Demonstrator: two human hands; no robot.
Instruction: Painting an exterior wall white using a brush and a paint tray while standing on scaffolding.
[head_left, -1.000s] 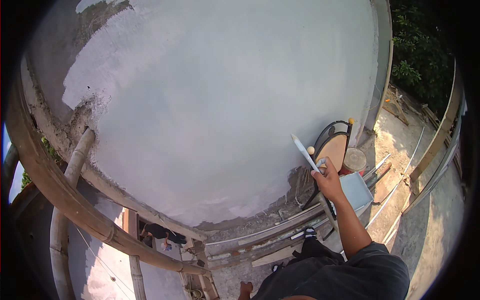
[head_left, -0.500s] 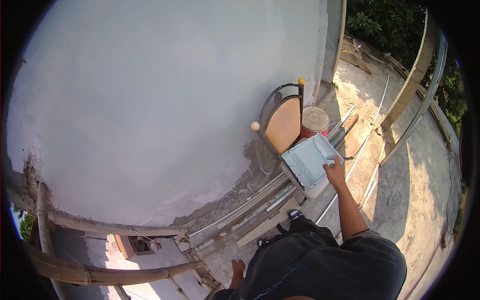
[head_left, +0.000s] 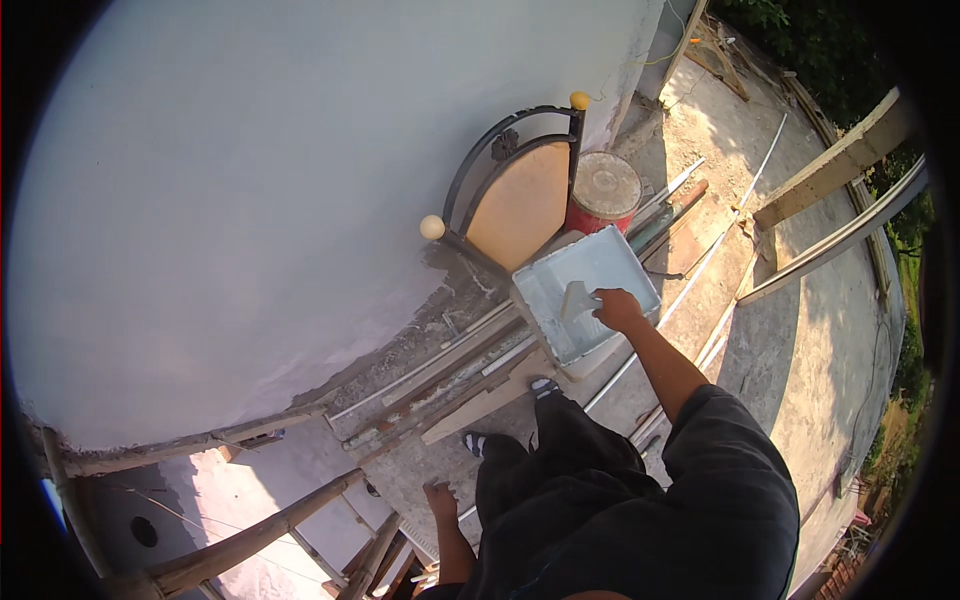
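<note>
My right hand (head_left: 618,308) is closed on a flat, pale, paint-coated tool (head_left: 575,299) over the middle of a shallow light-blue paint tray (head_left: 617,257); the tool's exact kind is hard to make out. Pale wet paint coats the inside of the tray. It rests on the seat of a chair (head_left: 520,205) with a tan back panel, a dark metal frame and round knobs. My left hand (head_left: 440,497) hangs low at my left side with its fingers loosely bent and nothing in it.
A large pale-painted wall (head_left: 250,200) rises in front and to the left. Behind the tray stands a red lidded bucket (head_left: 606,188). Long boards and pipes (head_left: 440,375) lie along the wall's foot. Bamboo poles (head_left: 270,525) cross at lower left; concrete posts (head_left: 835,165) stand at right.
My right hand has moved from the tray's right edge to its middle and now grips the pale tool. My left hand shows more fully. The view has shifted, bringing the chair lower-left and closer.
</note>
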